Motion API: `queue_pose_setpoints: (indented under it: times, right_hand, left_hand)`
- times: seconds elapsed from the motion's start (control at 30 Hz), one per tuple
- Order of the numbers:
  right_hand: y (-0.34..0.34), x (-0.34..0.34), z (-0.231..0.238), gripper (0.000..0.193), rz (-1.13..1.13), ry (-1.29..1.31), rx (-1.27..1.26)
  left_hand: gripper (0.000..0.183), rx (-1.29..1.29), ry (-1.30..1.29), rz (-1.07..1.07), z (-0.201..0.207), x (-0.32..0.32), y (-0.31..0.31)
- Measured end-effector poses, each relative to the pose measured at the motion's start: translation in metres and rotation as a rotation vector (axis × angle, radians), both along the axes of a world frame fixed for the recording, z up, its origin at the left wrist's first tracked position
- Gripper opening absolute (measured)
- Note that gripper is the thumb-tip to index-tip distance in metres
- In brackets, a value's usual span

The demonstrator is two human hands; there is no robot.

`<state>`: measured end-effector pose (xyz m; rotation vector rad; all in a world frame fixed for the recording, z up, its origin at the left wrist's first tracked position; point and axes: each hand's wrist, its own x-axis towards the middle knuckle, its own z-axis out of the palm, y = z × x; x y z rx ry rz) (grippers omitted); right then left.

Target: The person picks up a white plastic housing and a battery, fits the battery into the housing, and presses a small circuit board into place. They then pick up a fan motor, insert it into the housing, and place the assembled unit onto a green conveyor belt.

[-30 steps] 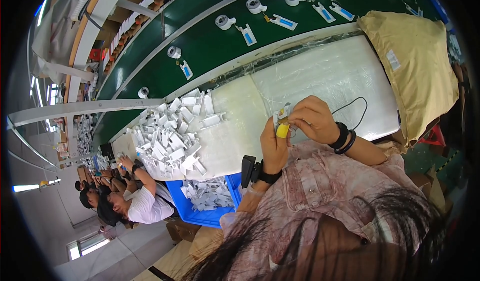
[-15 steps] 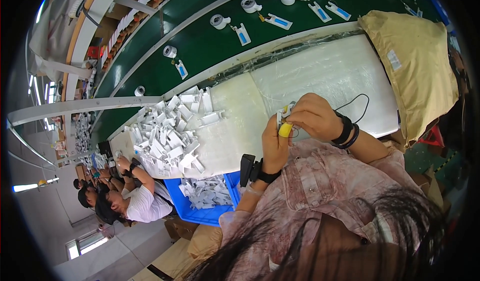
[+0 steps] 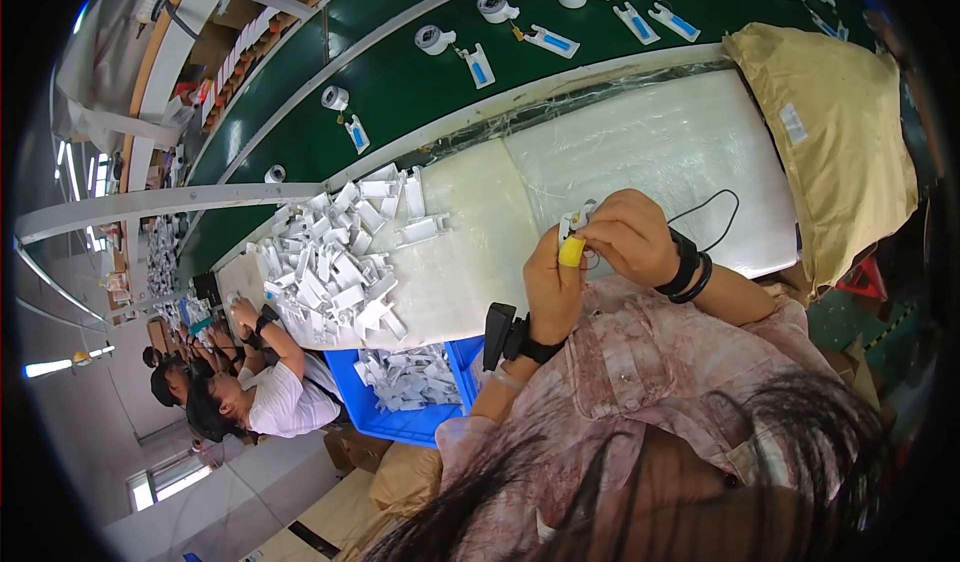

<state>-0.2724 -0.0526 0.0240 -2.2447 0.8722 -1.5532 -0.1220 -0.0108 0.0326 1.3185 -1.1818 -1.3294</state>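
White part (image 3: pixel 567 225) in left hand (image 3: pixel 553 287), probably against right hand (image 3: pixel 632 237) too.

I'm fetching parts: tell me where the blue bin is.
In the head view, the blue bin is lower left of centre, by the near edge of the table, below the white pile and left of the left hand.

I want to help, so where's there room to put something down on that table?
The table has one bare patch between the pile of white parts and the left hand, another beyond the right hand, bordered by the green belt and brown sack. The pile's end is crowded.
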Motion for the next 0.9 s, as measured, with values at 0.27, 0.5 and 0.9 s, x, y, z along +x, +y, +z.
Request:
queue_pose_setpoints:
  times: [0.27,0.5,0.9]
  right_hand:
    - [-0.018,0.020,-0.016,0.023,0.027,-0.040,0.103]
    - [-0.062,0.029,-0.024,0.011,0.161,-0.046,0.445]
    - [-0.243,0.181,-0.070,0.005,0.153,-0.161,0.788]
  left_hand:
    - [0.024,0.065,-0.030,-0.057,-0.007,0.025,-0.012]
    - [0.036,0.117,-0.058,-0.111,-0.056,0.121,-0.079]
    - [0.044,-0.101,-1.237,0.709,-0.174,0.391,-0.337]
